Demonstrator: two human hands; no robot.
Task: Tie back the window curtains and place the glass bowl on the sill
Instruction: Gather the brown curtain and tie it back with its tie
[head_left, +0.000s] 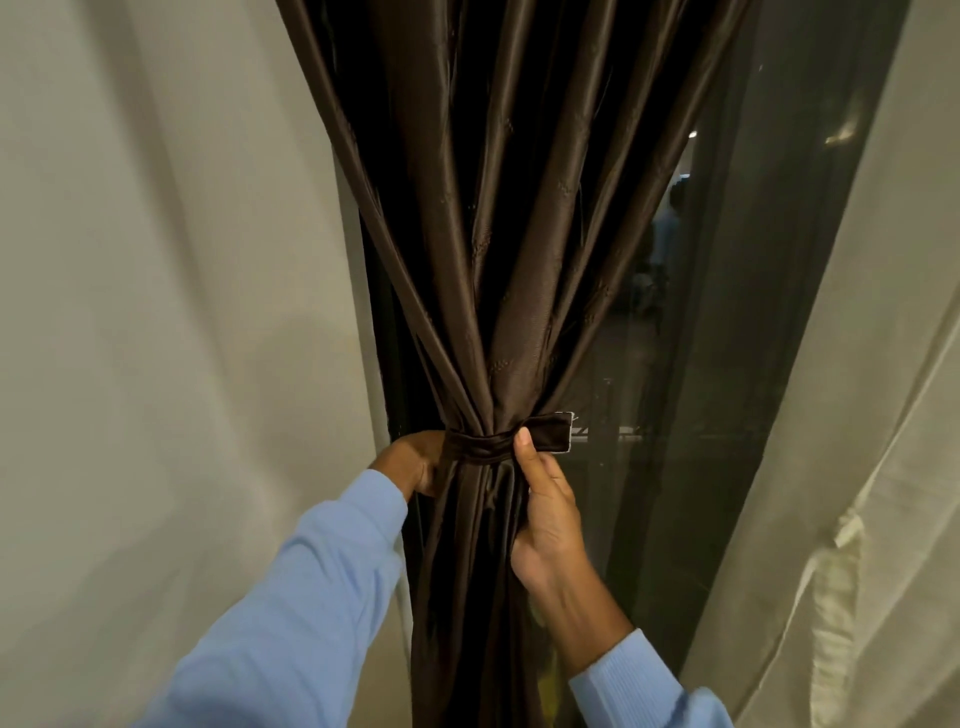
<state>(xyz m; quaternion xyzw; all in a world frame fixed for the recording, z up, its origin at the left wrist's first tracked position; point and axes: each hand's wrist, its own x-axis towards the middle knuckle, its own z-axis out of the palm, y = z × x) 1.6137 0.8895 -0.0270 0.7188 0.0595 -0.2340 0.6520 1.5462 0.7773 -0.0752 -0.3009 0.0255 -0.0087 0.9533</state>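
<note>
Evidently the tying-back step is in hand: the brown curtain (498, 260) is gathered into a tight bunch before the window glass (675, 364), with the tie-back band (480, 444) wrapped round its waist. The left hand (410, 462) clasps the bunch at band level, its fingers hidden behind the cloth. The right hand (545, 514) grips the folds just below, thumb pressed on the band's free end (550, 431). Next, that end probably needs fastening before either hand lets go. The glass bowl and sill are out of view.
</note>
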